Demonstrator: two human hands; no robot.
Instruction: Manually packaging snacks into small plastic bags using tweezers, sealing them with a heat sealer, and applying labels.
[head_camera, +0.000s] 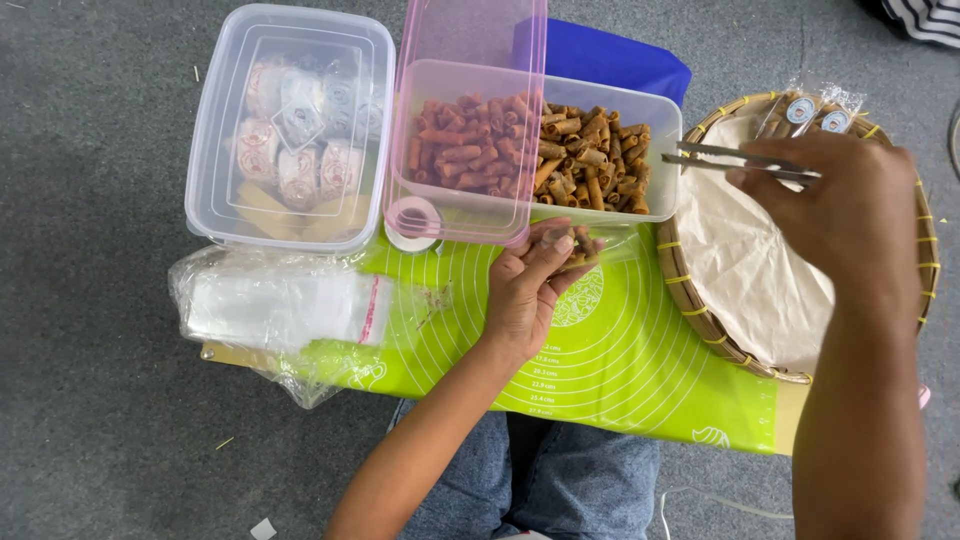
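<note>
My left hand (527, 285) holds a small clear bag (600, 246) with a few brown rolled snacks in it, just in front of the open clear container (665, 140) of rolled snacks (590, 160). My right hand (835, 205) grips metal tongs (735, 160) whose tips point left, over the container's right end. The hand hovers above a round woven tray (700, 310) lined with white paper. The snacks on the container's left side look reddish (465, 150) through a leaning pink lid.
A lidded clear box (290, 125) of wrapped packets stands at the left. A stack of empty clear bags (290, 310) lies on the green mat (620, 370). A tape roll (413, 220) sits by the container. Two sealed packets (815, 112) rest on the tray's far rim.
</note>
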